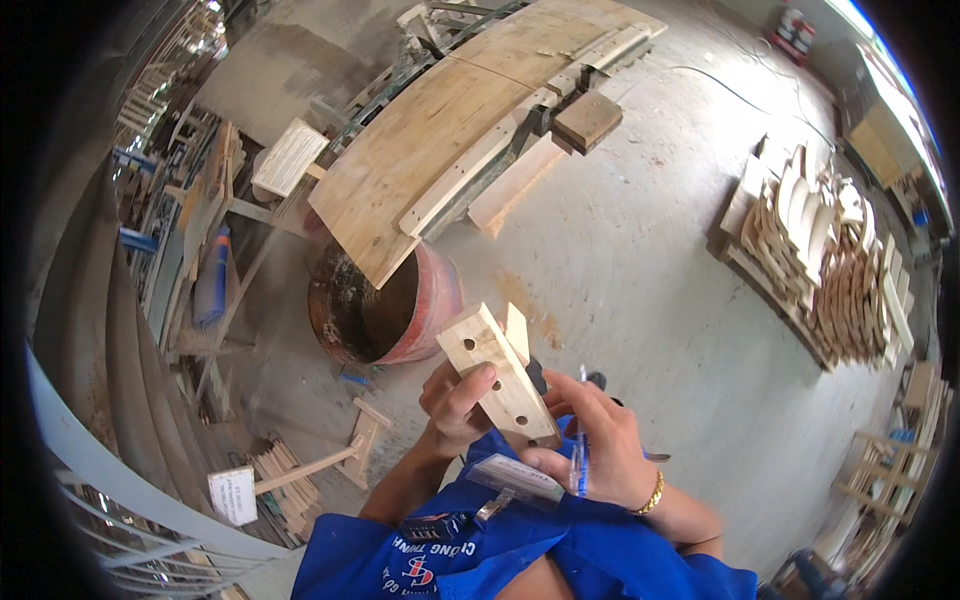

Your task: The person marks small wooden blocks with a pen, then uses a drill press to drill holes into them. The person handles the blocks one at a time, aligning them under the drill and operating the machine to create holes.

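Note:
In front of my chest is a pale wooden block (508, 398) with several round holes drilled along its face, tilted with its upper end away from me. My left hand (452, 408) grips it from the left, the thumb pressed beside one hole. A second light wood strip (517, 332) shows behind the block's right edge. My right hand (612, 448) is closed around a clear pen with blue ink (580, 445), and its fingers are at the block's lower right side. Whether the right fingers also bear the block's weight I cannot tell.
Ahead stands a plywood-topped workbench (450, 125) with a wooden rail along its edge. A reddish drum (432, 310) sits under its near corner. Curved wooden parts (825, 265) are stacked on a pallet at right. A wooden stand with a white sign (233, 496) is at lower left.

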Tool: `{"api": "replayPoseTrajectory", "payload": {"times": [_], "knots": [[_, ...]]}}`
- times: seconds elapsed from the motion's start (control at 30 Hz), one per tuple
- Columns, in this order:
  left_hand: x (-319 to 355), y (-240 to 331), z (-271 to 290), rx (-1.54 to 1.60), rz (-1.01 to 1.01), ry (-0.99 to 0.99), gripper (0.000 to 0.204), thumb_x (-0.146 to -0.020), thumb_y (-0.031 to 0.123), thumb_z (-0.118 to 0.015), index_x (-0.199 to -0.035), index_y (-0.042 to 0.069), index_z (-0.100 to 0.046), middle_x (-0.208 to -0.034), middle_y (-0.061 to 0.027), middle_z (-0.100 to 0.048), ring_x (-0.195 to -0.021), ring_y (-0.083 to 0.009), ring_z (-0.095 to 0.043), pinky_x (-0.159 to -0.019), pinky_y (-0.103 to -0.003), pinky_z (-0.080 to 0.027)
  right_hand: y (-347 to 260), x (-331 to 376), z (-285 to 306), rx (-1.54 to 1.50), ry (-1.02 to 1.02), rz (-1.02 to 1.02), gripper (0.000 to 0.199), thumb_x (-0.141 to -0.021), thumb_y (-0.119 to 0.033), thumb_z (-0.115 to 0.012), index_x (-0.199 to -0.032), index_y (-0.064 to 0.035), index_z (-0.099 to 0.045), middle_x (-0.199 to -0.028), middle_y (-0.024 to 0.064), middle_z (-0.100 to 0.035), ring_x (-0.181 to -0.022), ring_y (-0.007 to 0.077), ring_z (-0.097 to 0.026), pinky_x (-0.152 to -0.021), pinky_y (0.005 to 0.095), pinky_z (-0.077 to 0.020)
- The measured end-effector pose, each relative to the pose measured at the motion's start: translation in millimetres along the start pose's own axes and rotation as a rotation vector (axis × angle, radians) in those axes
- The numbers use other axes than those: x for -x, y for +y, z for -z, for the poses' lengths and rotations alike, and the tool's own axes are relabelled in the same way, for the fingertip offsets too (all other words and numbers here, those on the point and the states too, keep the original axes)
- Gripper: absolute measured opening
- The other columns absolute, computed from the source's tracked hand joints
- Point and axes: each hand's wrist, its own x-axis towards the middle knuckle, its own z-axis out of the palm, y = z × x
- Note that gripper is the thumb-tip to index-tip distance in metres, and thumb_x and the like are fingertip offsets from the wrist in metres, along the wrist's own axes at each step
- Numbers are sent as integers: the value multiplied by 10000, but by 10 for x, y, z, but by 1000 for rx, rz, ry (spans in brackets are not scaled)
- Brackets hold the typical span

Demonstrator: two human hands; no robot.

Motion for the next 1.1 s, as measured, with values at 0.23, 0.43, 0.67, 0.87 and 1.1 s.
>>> {"api": "replayPoseTrajectory", "payload": {"times": [0.23,0.43,0.67,0.87,1.1], "knots": [[-283,-804,-571,18,360,221,786,-687,-38,-756,-1297,-7,-261,-1076,-256,-606,-937,-273,-639,-765,-341,-532,738,-907,531,-607,291,-153,528,-844,-299,-647,-1176,86,-507,-938,90,-616,-854,172,-598,-746,272,-487],[-500,-2062,-760,4,614,374,688,-703,-53,-723,-1258,2,-320,-1096,-221,-593,-969,-227,-613,-815,-321,-508,1667,-2398,922,-209,322,-194,403,-871,-221,-618,-1159,53,-553,-878,66,-646,-705,87,-581,-553,205,-464],[-874,-3709,-575,293,843,612,518,-727,-12,-705,-1176,9,-448,-1063,-102,-572,-959,-153,-569,-851,-287,-472,2735,-5061,-132,551,-241,76,275,-806,-204,-647,-1009,-21,-616,-926,188,-632,-875,356,-610,-743,397,-483],[-1345,-4255,-240,171,844,673,458,-750,-16,-678,-1160,6,-475,-1030,-81,-556,-947,-136,-551,-835,-262,-454,3027,-6042,-1046,388,-490,93,189,-772,-125,-579,-938,-39,-604,-932,202,-618,-882,375,-591,-747,439,-478],[-1783,-5210,-870,239,1122,919,364,-837,135,-595,-1164,-1,-511,-999,-74,-542,-879,-119,-509,-767,-244,-422,4201,-8036,768,1048,29,376,223,-686,35,-527,-886,-23,-609,-949,157,-580,-968,318,-525,-829,408,-443]]}}
